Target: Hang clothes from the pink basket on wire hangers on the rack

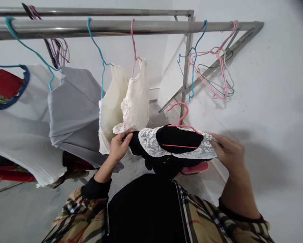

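Observation:
I hold a black garment with a white lace collar (176,145) flat in front of my chest, with a pink wire hanger (182,125) threaded through its neck. My left hand (119,145) pinches the left shoulder of the garment. On the other side, my right hand (228,152) grips the right edge of the lace collar. The hook of the hanger stands up, free of the rail.
A steel clothes rail (116,27) crosses the top, carrying a cream lace top (131,101), a grey garment (75,111) and a white one (20,135) on hangers. Several empty wire hangers (214,71) hang at the right end. A white wall stands to the right.

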`<state>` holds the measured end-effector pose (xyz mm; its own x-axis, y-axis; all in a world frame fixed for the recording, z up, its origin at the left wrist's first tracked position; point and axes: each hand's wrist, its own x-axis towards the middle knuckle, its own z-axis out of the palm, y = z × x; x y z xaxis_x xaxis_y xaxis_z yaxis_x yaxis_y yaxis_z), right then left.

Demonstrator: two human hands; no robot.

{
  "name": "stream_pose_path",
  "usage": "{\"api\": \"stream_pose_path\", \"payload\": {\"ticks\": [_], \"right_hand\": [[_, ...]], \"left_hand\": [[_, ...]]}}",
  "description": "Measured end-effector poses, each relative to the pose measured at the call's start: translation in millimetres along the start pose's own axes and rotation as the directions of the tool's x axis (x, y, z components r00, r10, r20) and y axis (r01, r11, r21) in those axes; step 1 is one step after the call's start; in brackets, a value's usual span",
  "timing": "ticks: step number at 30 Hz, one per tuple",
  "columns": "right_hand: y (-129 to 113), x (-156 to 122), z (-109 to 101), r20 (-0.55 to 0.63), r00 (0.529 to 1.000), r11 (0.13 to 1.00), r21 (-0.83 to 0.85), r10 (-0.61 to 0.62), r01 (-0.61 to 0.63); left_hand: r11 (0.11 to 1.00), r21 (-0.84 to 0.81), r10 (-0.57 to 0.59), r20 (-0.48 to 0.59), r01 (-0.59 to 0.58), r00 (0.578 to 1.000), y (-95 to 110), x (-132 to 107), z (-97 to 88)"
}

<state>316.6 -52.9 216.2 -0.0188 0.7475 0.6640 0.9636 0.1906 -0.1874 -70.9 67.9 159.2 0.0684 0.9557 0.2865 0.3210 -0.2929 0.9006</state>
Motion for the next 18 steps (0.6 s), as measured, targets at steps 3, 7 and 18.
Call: {"api": "stream_pose_path", "payload": {"ticks": [3, 7, 18], "right_hand": [[3, 7, -15, -0.083, 0.995, 0.977, -0.204, 0.049, -0.065], [-9, 28, -29, -0.188, 0.963, 0.894, -0.371, 0.193, -0.252], [-59, 162, -12, -0.175, 0.928, 0.869, -0.331, 0.328, -0.369]], "left_hand": [[0.999, -0.008, -0.035, -0.004, 0.035, 0.999, -1, -1, 1.0], [1.0, -0.016, -0.013, 0.009, 0.013, 1.0, 0, -4, 3.2], [0.995, -0.016, 0.096, 0.191, -0.094, 0.977, 12, -23, 11.8]]}}
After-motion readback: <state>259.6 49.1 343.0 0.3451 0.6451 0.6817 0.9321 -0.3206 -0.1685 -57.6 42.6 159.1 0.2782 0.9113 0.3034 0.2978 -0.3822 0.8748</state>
